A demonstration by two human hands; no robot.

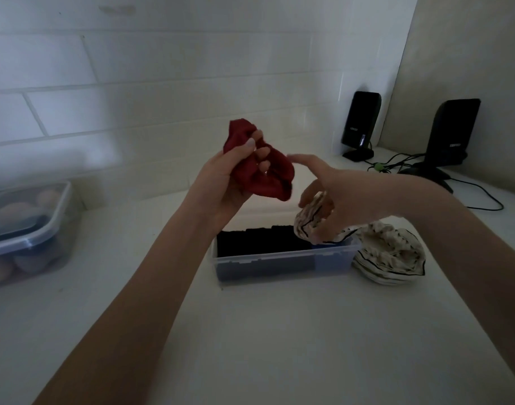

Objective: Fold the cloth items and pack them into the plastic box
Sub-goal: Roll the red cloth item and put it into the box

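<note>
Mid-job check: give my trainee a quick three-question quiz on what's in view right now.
1. True or false: the left hand holds the red cloth.
2. Which lies outside the plastic box? A) black cloths B) striped cloth on the counter
3. Fill in: the right hand grips a bunched ____ cloth.

Key: 1 true; 2 B; 3 striped.
</note>
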